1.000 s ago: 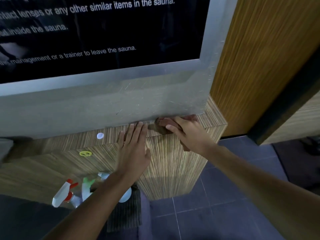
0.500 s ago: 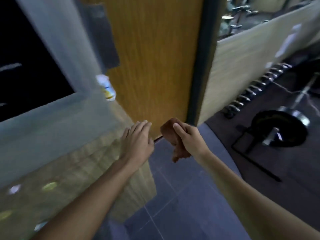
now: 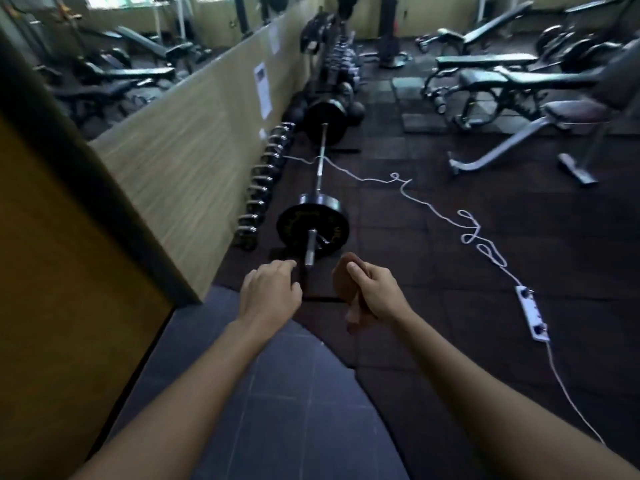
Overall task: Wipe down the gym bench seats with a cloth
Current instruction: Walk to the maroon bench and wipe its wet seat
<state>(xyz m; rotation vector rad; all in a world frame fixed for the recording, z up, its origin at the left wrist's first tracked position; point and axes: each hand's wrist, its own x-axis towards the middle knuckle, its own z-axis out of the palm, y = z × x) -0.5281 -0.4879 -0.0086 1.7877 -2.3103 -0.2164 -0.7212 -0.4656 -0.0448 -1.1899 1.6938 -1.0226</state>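
My right hand (image 3: 375, 292) grips a crumpled brown cloth (image 3: 344, 285) in front of me, its lower end hanging below the fist. My left hand (image 3: 268, 292) hovers beside it with loosely curled fingers and holds nothing. Gym benches stand far off at the upper right: an inclined bench with a grey seat pad (image 3: 575, 109) on a silver frame, and a flat black bench (image 3: 485, 60) behind it. Neither hand is near any bench.
A loaded barbell (image 3: 313, 226) lies on the dark rubber floor just ahead. A row of chrome dumbbells (image 3: 263, 188) lines the wood-panelled wall (image 3: 194, 150) on the left. A white power strip (image 3: 531, 311) with its looping cord crosses the floor at the right. A wooden door (image 3: 69, 289) stands left.
The view has swung right from the sauna sign and wooden ledge to the open gym floor. My right hand lifted the cloth off the ledge; my left hand left the ledge.
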